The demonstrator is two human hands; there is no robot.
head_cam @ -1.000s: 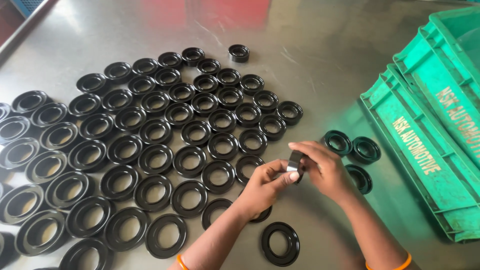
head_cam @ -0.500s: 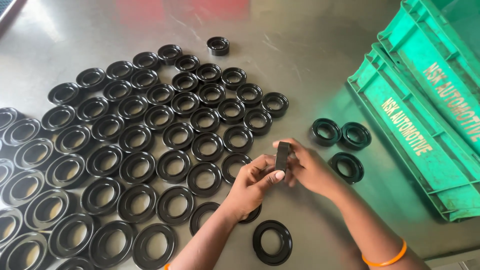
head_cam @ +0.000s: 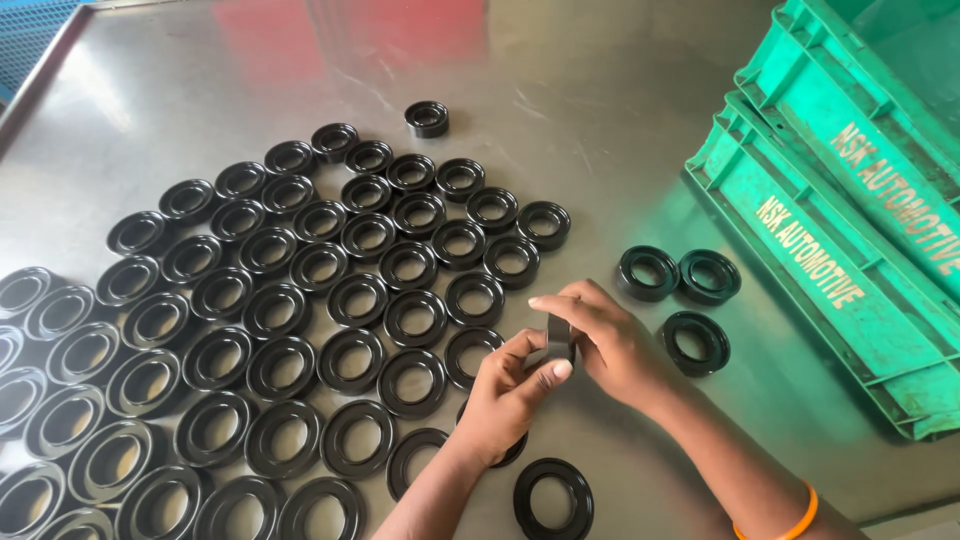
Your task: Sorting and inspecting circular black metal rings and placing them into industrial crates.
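Standing on edge above the steel table [head_cam: 620, 90], the black ring [head_cam: 559, 340] is pinched between both hands, the left hand [head_cam: 510, 395] gripping it from below and the right hand [head_cam: 615, 340] from the right, just beside the laid-out rows of rings [head_cam: 300, 300].

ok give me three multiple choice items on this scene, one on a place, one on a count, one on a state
1. Where do the stacked green plastic crates stand?
A. at the right of the steel table
B. at its left edge
C. under the rings

2. How many black rubber rings lie grouped between the hands and the crates?
A. one
B. three
C. six

3. How is the black ring in the hands held?
A. flat on the table
B. on edge, between both hands
C. hanging from one finger

Answers
1. A, the crates fill the right side of the metal table.
2. B, two lie side by side, one below.
3. B, left hand and right hand pinch it upright.
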